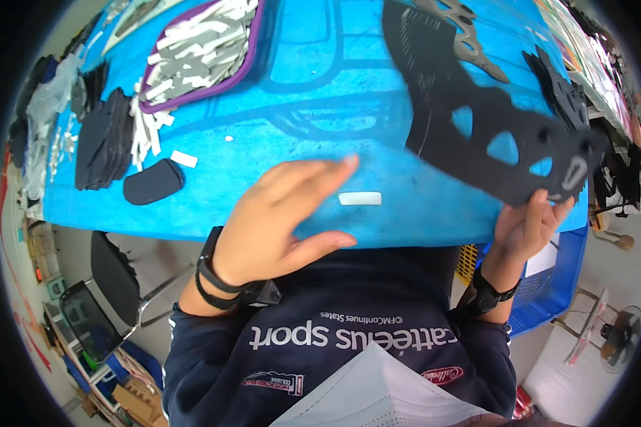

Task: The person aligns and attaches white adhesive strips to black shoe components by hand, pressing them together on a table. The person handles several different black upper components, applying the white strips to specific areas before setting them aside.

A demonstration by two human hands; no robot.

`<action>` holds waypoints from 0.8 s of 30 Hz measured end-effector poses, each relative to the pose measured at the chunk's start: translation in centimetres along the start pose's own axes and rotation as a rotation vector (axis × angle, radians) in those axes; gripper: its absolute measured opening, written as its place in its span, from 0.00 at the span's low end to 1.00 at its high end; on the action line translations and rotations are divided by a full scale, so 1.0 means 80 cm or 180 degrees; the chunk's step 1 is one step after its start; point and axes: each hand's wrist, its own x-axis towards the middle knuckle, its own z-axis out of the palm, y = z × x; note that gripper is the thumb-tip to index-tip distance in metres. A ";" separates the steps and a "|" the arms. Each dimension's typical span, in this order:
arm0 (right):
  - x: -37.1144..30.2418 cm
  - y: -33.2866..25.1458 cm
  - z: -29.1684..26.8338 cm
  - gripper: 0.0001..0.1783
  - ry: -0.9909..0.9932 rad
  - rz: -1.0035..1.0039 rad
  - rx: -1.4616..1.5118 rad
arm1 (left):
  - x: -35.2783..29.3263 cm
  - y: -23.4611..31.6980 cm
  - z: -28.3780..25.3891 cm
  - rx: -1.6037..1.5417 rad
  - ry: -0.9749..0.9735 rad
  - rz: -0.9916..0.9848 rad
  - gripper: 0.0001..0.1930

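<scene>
Fingers on the right hand (530, 224) were clamped on the near edge of a black panel (484, 110), close to its right end. I saw the panel reach away from them and to their left, bending into a wider far section, with the blue tabletop (377, 228) showing through its cut-outs. From my end I could not tell how much of it rested on the surface. Beyond it, ahead of those same fingers, lay a grey cut-out piece (466, 35), and a stack of dark pieces (564, 99) sat farther out to their right. Below them was a blue crate (559, 285).

On the other side I had the left hand (281, 213) with nothing in its grasp, thumb well apart from the fingers, over the near part of the tabletop. A short white strip (360, 198) lay just right of the gap between them. Left of these fingers I made out a rounded black pad (154, 183) with a small white piece (184, 158) beside it. Ahead and to their left stood a purple-rimmed tray (251, 60) heaped with white and grey strips (203, 50).
</scene>
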 end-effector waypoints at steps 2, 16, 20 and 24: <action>-0.009 -0.005 0.004 0.26 -0.0495 -0.0094 -0.0378 | -0.002 -0.009 -0.006 -0.0757 0.0293 -0.0266 0.40; -0.017 0.006 0.042 0.23 -0.1015 0.1004 -0.1753 | 0.008 -0.040 -0.001 -0.0529 -0.0025 -0.0628 0.13; -0.018 0.011 0.029 0.21 -0.1436 -0.0025 -0.2543 | 0.016 -0.035 0.008 -0.0123 -0.0093 -0.0756 0.12; -0.015 0.003 0.026 0.27 -0.1828 0.0481 -0.2464 | 0.017 -0.035 0.010 0.0070 -0.0180 -0.0754 0.12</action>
